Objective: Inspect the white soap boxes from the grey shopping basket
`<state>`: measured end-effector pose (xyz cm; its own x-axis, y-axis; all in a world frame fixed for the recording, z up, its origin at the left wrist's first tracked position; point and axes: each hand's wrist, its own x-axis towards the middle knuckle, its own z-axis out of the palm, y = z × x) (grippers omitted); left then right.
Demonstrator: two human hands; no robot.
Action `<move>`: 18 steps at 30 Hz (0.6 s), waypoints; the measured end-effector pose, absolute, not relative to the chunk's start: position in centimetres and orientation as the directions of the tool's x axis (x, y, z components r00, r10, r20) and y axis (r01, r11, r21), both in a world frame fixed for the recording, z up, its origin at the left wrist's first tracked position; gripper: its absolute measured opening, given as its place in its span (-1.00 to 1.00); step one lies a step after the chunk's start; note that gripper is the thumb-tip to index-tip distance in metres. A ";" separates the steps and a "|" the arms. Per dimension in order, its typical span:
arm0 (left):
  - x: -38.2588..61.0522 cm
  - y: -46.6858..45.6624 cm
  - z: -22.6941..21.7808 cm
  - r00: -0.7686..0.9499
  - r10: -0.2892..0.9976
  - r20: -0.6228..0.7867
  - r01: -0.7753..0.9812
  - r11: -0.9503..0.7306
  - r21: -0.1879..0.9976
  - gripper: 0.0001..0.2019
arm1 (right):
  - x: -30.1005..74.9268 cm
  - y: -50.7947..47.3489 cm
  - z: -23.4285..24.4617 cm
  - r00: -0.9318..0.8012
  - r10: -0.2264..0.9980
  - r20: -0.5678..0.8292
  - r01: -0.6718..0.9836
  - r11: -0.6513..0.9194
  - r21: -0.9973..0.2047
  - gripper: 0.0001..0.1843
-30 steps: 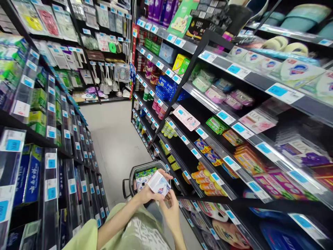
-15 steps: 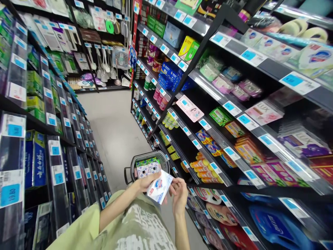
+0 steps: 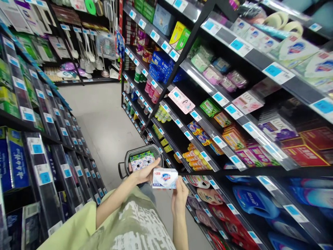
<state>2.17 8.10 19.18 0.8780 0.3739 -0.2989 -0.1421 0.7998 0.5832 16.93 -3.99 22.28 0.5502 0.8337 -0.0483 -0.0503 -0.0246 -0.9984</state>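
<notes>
Head view, white soap box (image 3: 164, 178) held level between both hands, left hand (image 3: 144, 172) fingers clamped on its left end, right hand (image 3: 180, 196) fingers gripping its right end, grey basket (image 3: 126, 162) just beyond, stocked shelves (image 3: 234, 114) right.

The single head-worn camera looks forward and down a shop aisle, hands close at 6 o'clock, shelves (image 3: 223, 104) rising near at 3 o'clock and 9 o'clock, floor (image 3: 104, 114) receding toward 12 o'clock.
</notes>
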 end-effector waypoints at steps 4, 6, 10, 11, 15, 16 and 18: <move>1.7 8.2 21.4 0.796 0.531 -0.290 -0.206 0.688 0.696 -0.17 | 16.6 -4.4 22.0 0.621 0.779 -0.086 -0.118 -0.015 -0.993 -0.60; 1.8 8.0 22.4 0.747 0.578 -0.328 -0.173 0.646 0.744 -0.11 | 16.2 -4.7 21.9 0.624 0.772 -0.125 -0.171 -0.021 -0.985 -0.61; 2.2 7.5 23.6 0.737 0.581 -0.345 -0.079 0.581 0.810 -0.12 | 15.7 -5.5 21.6 0.583 0.782 -0.223 -0.274 -0.069 -0.959 -0.56; 2.3 7.3 23.8 0.737 0.584 -0.339 -0.065 0.561 0.825 -0.13 | 15.7 -5.7 21.5 0.564 0.789 -0.243 -0.296 -0.082 -0.952 -0.54; 2.6 6.9 24.1 0.736 0.592 -0.327 -0.037 0.518 0.854 -0.16 | 15.8 -6.1 21.7 0.543 0.793 -0.276 -0.346 -0.089 -0.934 -0.51; 2.6 6.8 24.2 0.741 0.590 -0.321 -0.035 0.512 0.859 -0.18 | 15.8 -6.1 21.9 0.557 0.784 -0.275 -0.348 -0.081 -0.934 -0.52; 2.7 6.6 24.1 0.757 0.578 -0.305 -0.028 0.495 0.869 -0.20 | 15.8 -6.0 22.1 0.600 0.756 -0.263 -0.336 -0.060 -0.940 -0.52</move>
